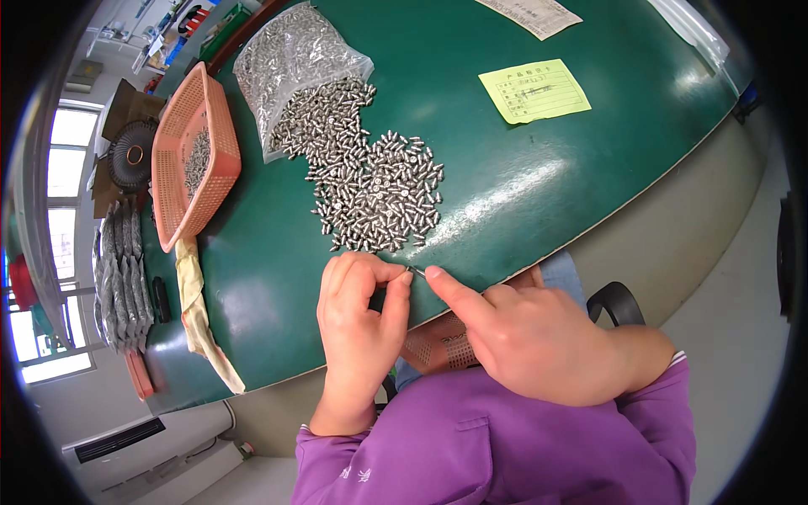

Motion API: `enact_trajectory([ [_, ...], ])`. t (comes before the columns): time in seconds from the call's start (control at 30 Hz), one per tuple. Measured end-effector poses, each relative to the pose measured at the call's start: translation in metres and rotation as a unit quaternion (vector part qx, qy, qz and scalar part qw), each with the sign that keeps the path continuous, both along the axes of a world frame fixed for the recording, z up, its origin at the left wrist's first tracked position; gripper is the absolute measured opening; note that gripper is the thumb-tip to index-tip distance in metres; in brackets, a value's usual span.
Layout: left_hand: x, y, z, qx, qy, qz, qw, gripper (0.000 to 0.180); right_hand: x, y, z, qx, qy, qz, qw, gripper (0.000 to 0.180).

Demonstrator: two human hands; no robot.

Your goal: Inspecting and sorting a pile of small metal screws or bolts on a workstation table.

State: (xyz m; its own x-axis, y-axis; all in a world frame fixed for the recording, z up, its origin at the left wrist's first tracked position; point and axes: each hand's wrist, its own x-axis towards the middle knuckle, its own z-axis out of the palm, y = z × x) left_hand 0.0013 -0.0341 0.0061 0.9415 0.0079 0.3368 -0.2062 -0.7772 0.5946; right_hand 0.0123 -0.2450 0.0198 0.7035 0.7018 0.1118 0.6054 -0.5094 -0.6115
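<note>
My left hand [360, 299] is closed, its thumb and forefinger pinching a tiny metal part [410, 269] just above the table's near edge. From the right comes my right hand [539, 341], its forefinger stretched forward and the other fingers curled under. A thin metal tip [420, 272] shows at that forefinger and meets the pinched part; what it belongs to is hidden by the hand. Right beyond my fingertips lies a loose pile of small silvery, bullet-shaped metal parts [379, 189]. They spill from a clear plastic bag [261, 71] full of the same parts.
On the left of the green table [539, 181] stands a tilted orange basket [223, 164] with small metal pieces inside. Nearby are a yellowish cloth strip [194, 311], several filled bags [122, 278] and a black fan [132, 156]. A yellow card [535, 91] and a paper slip [539, 13] lie farther right.
</note>
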Motion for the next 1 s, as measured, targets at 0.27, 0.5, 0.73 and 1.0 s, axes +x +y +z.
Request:
enact_trajectory([
  [0.27, -0.016, -0.005, 0.014, -0.033, 0.076, -0.053, 0.995, 0.018, -0.004, -0.014, -0.007, 0.078, -0.004, -0.054, 0.995, 0.059],
  [0.5, 0.012, -0.014, 0.002, 0.059, -0.023, -0.003, 0.998, 0.021, -0.002, -0.025, -0.008, 0.085, 0.013, -0.107, 0.991, 0.057],
  [0.73, 0.006, -0.015, 0.004, 0.054, -0.009, -0.014, 0.998, 0.017, -0.005, -0.022, -0.011, 0.081, -0.003, -0.095, 0.992, 0.058],
  [1.0, -0.007, -0.008, -0.001, 0.034, -0.016, -0.025, 0.999, 0.020, -0.009, -0.012, -0.015, 0.077, 0.021, -0.075, 0.994, 0.060],
])
